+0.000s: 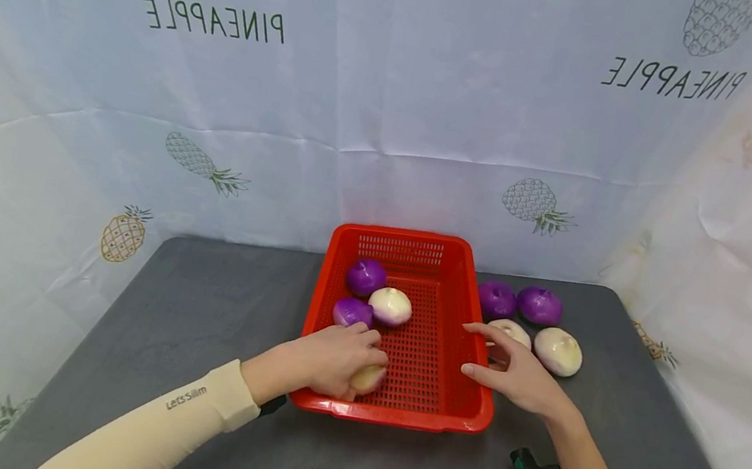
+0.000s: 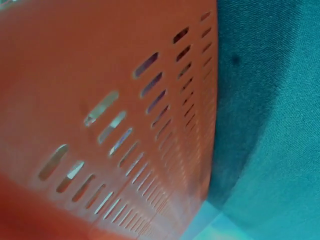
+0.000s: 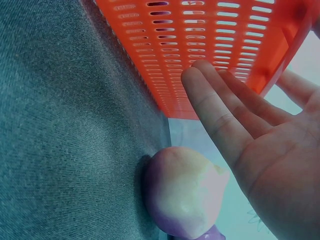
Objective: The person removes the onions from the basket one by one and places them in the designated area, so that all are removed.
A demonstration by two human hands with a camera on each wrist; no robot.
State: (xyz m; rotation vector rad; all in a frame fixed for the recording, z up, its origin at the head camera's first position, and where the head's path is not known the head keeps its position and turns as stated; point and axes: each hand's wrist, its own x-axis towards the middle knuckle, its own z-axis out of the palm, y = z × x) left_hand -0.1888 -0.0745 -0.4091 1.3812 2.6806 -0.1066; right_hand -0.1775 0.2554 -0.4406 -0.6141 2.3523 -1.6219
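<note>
Turnip (image 1: 368, 380) inside the basket's (image 1: 392, 416) near left corner: we see the left hand (image 1: 337, 358) with fingers curled round it. At the basket's right rim we find the right hand (image 1: 521, 374), fingers loosely spread, holding nothing.

Red basket (image 1: 392, 416): far right interior accessible from above; vegetables (image 1: 390, 306) and left hand (image 1: 331, 359) obstruct its left, right hand (image 1: 521, 374) its right rim.
</note>
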